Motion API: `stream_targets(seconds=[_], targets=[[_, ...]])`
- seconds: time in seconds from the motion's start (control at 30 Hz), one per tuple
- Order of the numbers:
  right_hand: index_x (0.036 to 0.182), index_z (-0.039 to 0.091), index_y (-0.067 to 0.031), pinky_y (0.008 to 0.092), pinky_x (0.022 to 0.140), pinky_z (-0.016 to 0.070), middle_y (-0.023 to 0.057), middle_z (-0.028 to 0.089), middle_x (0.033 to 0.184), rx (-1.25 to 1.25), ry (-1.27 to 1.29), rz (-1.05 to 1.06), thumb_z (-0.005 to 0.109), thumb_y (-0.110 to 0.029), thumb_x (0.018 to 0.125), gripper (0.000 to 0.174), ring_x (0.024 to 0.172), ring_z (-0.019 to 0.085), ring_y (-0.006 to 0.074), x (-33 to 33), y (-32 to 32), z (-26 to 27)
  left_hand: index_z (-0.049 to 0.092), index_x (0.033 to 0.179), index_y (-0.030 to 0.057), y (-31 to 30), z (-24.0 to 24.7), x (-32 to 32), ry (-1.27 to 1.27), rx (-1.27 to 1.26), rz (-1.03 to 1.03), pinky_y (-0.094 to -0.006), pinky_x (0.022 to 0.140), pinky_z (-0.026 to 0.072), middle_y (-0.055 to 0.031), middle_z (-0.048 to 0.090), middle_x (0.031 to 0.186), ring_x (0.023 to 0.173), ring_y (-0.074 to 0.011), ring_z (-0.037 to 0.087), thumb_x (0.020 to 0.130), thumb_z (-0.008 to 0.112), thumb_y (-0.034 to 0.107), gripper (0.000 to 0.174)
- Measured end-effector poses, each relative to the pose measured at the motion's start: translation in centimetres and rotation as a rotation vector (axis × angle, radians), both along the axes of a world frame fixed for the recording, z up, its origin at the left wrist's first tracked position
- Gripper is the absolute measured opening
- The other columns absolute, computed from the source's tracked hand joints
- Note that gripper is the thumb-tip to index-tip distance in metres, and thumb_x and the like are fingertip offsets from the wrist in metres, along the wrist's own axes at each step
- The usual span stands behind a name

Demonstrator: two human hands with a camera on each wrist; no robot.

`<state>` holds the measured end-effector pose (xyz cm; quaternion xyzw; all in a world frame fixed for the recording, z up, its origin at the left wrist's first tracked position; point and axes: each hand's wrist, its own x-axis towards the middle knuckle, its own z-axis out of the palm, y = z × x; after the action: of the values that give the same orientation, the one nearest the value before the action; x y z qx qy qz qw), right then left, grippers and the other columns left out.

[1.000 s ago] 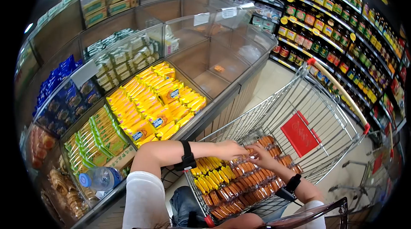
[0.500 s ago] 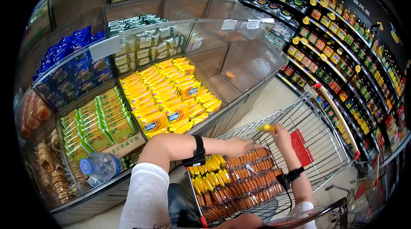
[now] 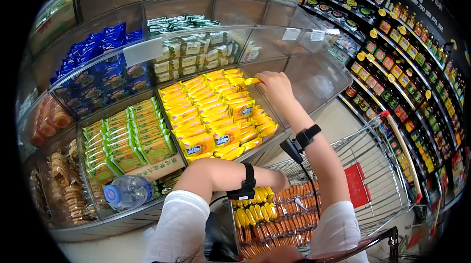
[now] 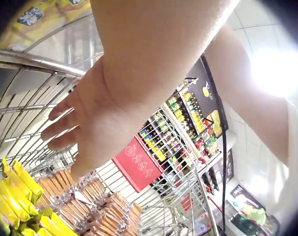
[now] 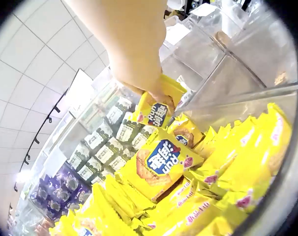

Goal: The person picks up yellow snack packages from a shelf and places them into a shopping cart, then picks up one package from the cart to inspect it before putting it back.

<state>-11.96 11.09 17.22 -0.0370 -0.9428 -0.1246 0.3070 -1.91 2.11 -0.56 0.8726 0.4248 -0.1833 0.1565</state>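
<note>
My right hand pinches a yellow biscuit packet at the back right corner of the bin of similar yellow packets. In the right wrist view that packet hangs from the fingertips close over the pile, printed side showing. Over the shopping cart, my left hand holds nothing; in the left wrist view its fingers are extended and relaxed. Beneath it lie rows of brown biscuits in clear wrap, with small yellow packets beside them.
Left of the yellow bin are green-edged packets, blue packets and a water bottle on the bin edge. Clear plastic dividers rise behind and to the right. Shelves of bottles and jars line the far right.
My right hand, earlier near the left hand in the cart, has lifted a yellow packet and carried it up and left to the bin. The left hand stays over the cart; the view has shifted.
</note>
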Motion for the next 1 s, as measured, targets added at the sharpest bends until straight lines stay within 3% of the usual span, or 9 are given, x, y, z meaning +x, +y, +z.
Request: stream_targets(seconds=[0.07,0.23,0.3,0.5,0.83,0.9,1.0], targets=[[0.091,0.058,-0.0120,0.0330,0.064,0.0404,0.0036,0.059,0.083,0.065,-0.082,-0.014,0.060,-0.017,0.068,0.023,0.075,0.056,0.0221,-1.9,0.0,-0.5,0.052,0.106,0.0084,0.5,-1.3,0.0,-0.006,0.025,-0.005,-0.0420,0.074,0.0436,-0.0120,0.056,0.101,0.092,-0.0292,0.053,0.071,0.059,0.031,0.042],[0.090,0.059,-0.0117,0.0330,0.064,0.0409,0.0038,0.059,0.083,0.155,-0.169,-0.014,0.060,-0.017,0.067,0.024,0.076,0.056,0.0225,-3.8,0.4,-1.4,0.059,0.094,0.0073,0.6,-1.6,0.5,-0.019,0.012,0.027,-0.0430,0.069,0.0450,-0.0110,0.060,0.091,0.085,-0.0291,0.056,0.069,0.060,0.033,0.035],[0.084,0.060,-0.0107,0.0338,0.065,0.0411,0.0063,0.059,0.077,-0.018,-0.089,0.194,0.059,-0.013,0.066,0.018,0.074,0.057,0.0228,-4.0,0.7,-1.4,0.061,0.090,0.0068,0.5,-1.4,0.5,-0.007,0.018,0.040,-0.0443,0.067,0.0450,-0.0108,0.061,0.087,0.082,-0.0288,0.057,0.069,0.059,0.033,0.034],[0.089,0.061,-0.0048,0.0356,0.072,0.0441,0.0105,0.060,0.087,-0.261,-0.145,0.218,0.058,-0.013,0.068,0.023,0.081,0.055,0.0285,-4.5,0.7,-1.0,0.059,0.095,0.0056,0.3,-1.2,0.8,0.018,0.014,0.035,-0.0446,0.065,0.0443,-0.0100,0.060,0.093,0.084,-0.0281,0.057,0.072,0.054,0.029,0.033],[0.089,0.061,-0.0036,0.0352,0.071,0.0441,0.0120,0.060,0.088,-0.386,-0.169,0.207,0.061,-0.015,0.067,0.025,0.081,0.056,0.0292,-4.8,1.1,-1.4,0.056,0.102,0.0069,0.4,-1.2,1.3,0.136,-0.023,-0.032,-0.0456,0.064,0.0432,-0.0089,0.058,0.099,0.086,-0.0274,0.056,0.074,0.049,0.025,0.034],[0.089,0.061,-0.0033,0.0338,0.069,0.0443,0.0126,0.060,0.086,-0.546,-0.183,0.220,0.061,-0.014,0.068,0.024,0.081,0.056,0.0289,-4.9,1.7,-2.0,0.055,0.099,0.0090,0.1,-1.0,1.2,0.079,-0.039,-0.001,-0.0441,0.069,0.0432,-0.0113,0.059,0.097,0.091,-0.0280,0.055,0.073,0.054,0.027,0.032],[0.090,0.061,-0.0067,0.0349,0.070,0.0441,0.0137,0.060,0.085,-0.704,-0.065,0.257,0.059,-0.014,0.068,0.023,0.081,0.056,0.0305,-4.7,2.5,-4.2,0.057,0.101,0.0071,0.3,-1.2,1.2,0.092,-0.037,-0.028,-0.0477,0.064,0.0434,-0.0096,0.058,0.099,0.087,-0.0267,0.056,0.075,0.049,0.027,0.034]])
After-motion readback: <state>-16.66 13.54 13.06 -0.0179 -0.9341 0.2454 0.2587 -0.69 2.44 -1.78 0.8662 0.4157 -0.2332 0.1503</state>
